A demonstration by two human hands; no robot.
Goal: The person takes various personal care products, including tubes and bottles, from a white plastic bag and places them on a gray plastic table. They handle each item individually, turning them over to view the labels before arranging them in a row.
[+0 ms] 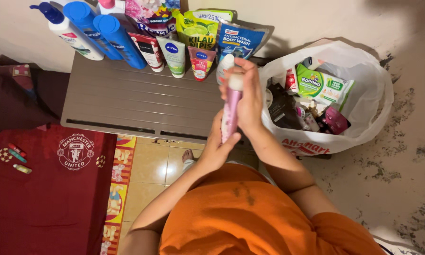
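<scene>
White bag (363,127) holds packets (323,85) (half-full).

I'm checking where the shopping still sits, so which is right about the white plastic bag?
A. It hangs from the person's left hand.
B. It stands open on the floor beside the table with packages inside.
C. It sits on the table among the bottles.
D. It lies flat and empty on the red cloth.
B: the white plastic bag gapes open on the floor right of the brown table, showing packages inside, while both hands hold a pink bottle.

Three blue-capped bottles (96,33), three upright tubes (174,54), three refill pouches (200,28), one white plastic bag (363,71).
</scene>
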